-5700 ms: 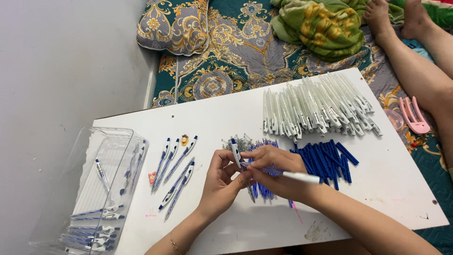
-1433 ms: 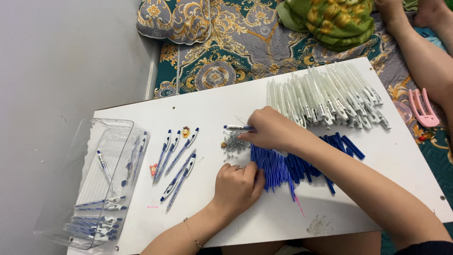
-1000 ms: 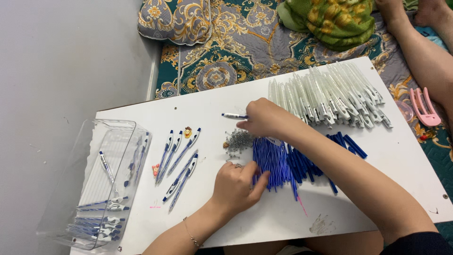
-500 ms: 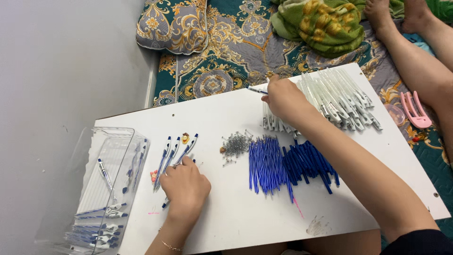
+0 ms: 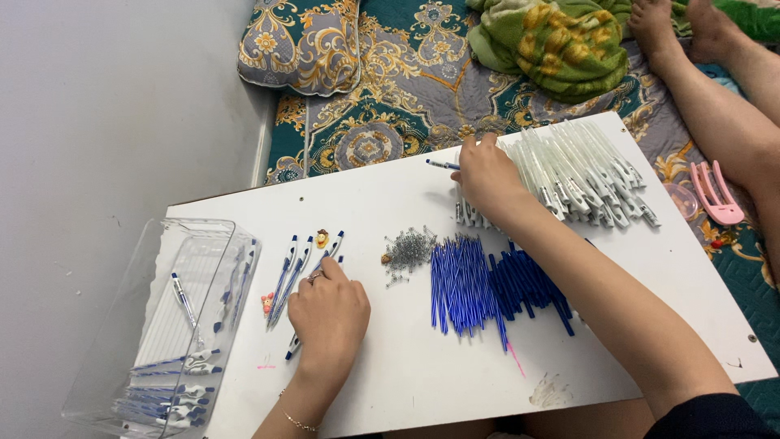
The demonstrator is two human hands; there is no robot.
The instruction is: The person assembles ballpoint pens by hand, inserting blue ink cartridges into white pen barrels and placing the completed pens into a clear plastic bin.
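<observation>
White surface on a patterned bed: my right hand (image 5: 485, 175), pinching a refill (image 5: 441, 164), reaches the barrels (image 5: 573, 172); my left hand (image 5: 327, 311) rests curled over finished pens (image 5: 294, 272); I judge barrel-picking comes next.

A clear plastic box (image 5: 154, 325) sits at the left edge of the white board (image 5: 390, 195), with a few pens inside. Beyond the board's far edge lie a patterned cushion (image 5: 299, 45) and a green blanket (image 5: 561, 41). A pink hair clip (image 5: 717, 192) rests off its right edge.
</observation>
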